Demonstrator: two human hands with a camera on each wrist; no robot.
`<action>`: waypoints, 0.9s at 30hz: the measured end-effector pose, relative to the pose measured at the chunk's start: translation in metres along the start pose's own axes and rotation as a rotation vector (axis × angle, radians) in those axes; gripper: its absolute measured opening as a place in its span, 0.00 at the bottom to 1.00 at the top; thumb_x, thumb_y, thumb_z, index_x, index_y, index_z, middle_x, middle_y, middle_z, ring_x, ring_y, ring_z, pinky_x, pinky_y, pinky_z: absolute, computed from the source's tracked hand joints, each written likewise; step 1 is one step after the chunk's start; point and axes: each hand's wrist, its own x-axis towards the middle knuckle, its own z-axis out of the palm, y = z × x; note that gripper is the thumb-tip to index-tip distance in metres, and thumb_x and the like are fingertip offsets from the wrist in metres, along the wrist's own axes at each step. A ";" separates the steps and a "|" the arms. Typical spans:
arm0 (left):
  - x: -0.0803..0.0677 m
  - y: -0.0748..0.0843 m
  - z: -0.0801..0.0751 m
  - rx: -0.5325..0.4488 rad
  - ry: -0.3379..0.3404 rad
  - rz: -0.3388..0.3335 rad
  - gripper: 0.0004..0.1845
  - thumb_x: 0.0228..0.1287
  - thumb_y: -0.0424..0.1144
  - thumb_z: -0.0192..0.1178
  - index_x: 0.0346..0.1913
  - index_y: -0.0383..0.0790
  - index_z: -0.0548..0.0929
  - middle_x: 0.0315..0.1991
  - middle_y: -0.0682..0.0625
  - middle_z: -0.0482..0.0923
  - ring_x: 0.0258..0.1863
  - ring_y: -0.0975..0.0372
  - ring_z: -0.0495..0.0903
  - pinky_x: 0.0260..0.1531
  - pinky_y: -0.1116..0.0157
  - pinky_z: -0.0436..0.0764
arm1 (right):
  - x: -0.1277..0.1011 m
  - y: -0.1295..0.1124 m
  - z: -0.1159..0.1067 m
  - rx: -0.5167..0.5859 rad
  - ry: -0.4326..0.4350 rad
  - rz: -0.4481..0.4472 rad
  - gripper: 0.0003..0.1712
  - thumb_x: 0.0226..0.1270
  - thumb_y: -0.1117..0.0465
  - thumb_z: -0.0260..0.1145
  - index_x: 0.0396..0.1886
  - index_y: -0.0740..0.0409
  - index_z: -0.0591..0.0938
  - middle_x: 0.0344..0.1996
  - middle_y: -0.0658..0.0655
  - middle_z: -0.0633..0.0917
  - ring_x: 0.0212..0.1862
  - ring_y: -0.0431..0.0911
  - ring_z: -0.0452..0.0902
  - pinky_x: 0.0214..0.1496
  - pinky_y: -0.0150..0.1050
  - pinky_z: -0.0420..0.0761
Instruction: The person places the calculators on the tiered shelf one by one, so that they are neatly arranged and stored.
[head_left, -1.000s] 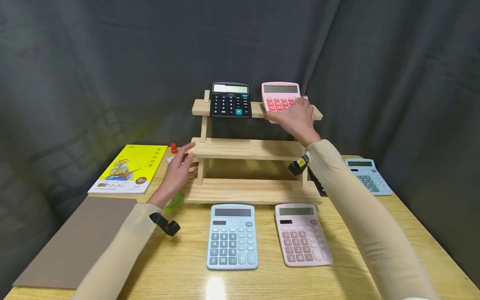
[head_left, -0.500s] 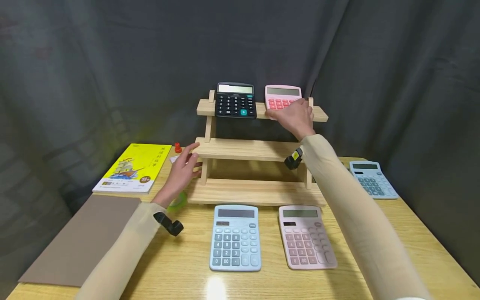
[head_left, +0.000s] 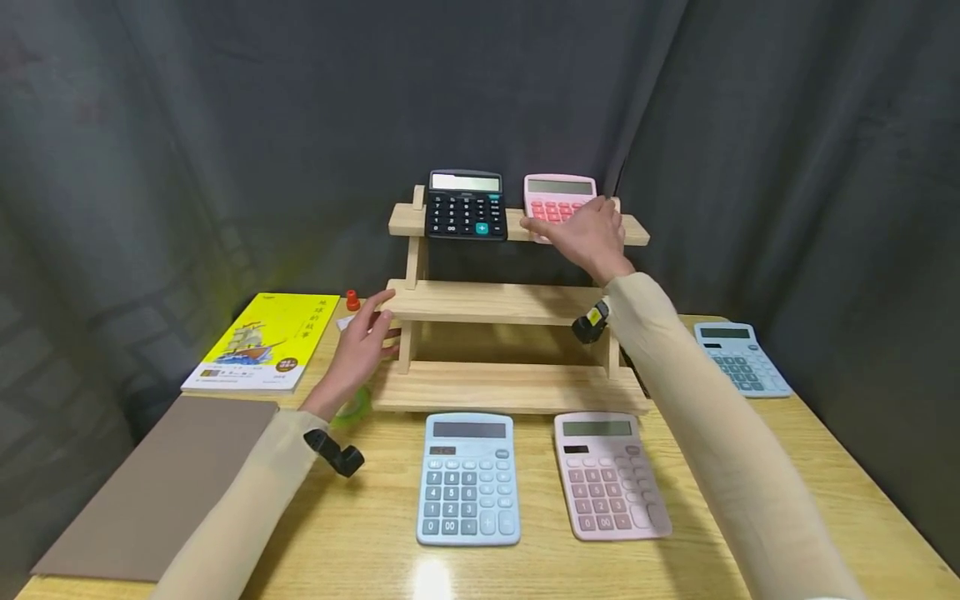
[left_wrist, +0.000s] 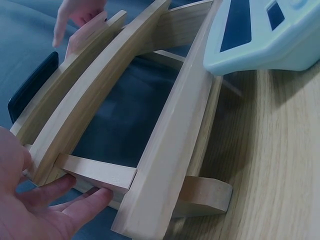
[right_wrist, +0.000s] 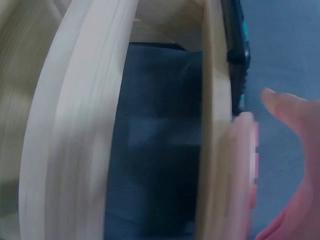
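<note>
The pink calculator (head_left: 558, 198) is being settled on the top tier of the wooden shelf (head_left: 495, 302), beside the black calculator (head_left: 465, 207). It is touched by the right hand (head_left: 588, 233), fingers loosely spread. The shelf's left post is steadied by the open left hand (head_left: 360, 346). A clean release seems called for next.

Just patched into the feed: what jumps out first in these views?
A three-tier wooden rack stands mid-table, with a black calculator and a pink calculator on its top shelf. The right hand rests over the pink one, while the left hand touches the rack's left end. A blue calculator and a second pink one lie flat in front.
</note>
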 end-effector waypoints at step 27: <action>0.000 0.001 0.002 0.028 0.006 -0.029 0.28 0.83 0.50 0.43 0.80 0.52 0.56 0.74 0.37 0.59 0.66 0.42 0.71 0.60 0.46 0.77 | -0.119 0.219 -0.014 0.094 0.088 -0.050 0.57 0.71 0.42 0.65 0.78 0.74 0.47 0.73 0.79 0.54 0.71 0.74 0.53 0.67 0.73 0.59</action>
